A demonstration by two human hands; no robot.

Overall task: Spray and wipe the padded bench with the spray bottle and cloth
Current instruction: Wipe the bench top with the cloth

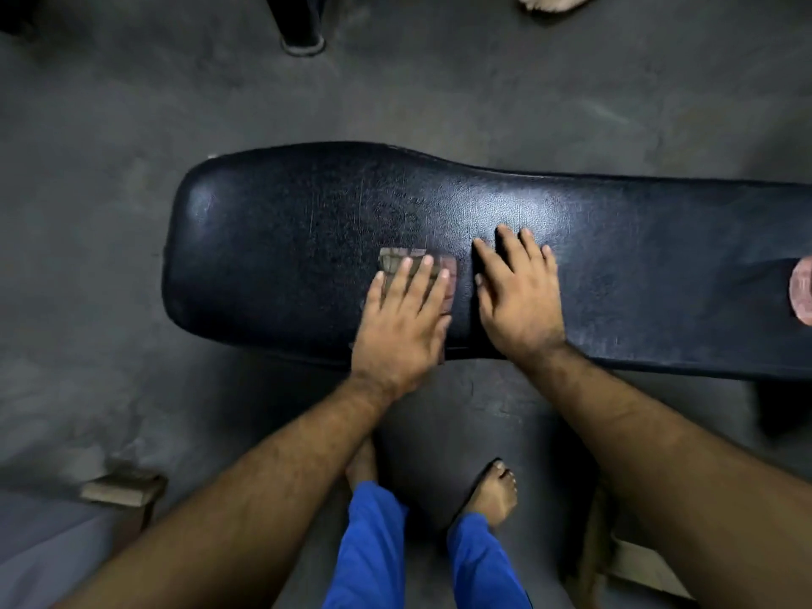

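The black padded bench stretches across the middle of the view, its rounded end at the left. My left hand lies flat, fingers straight, pressing a small brownish cloth onto the pad near its front edge. My right hand rests flat on the bare pad just to the right of it, fingers spread. A pinkish round object, cut by the frame, sits on the bench at the far right edge; I cannot tell whether it is the spray bottle.
Grey concrete floor surrounds the bench. A dark post base stands at the top. A wooden block lies at lower left. My bare feet stand close under the bench's front. Another person's foot shows at the top edge.
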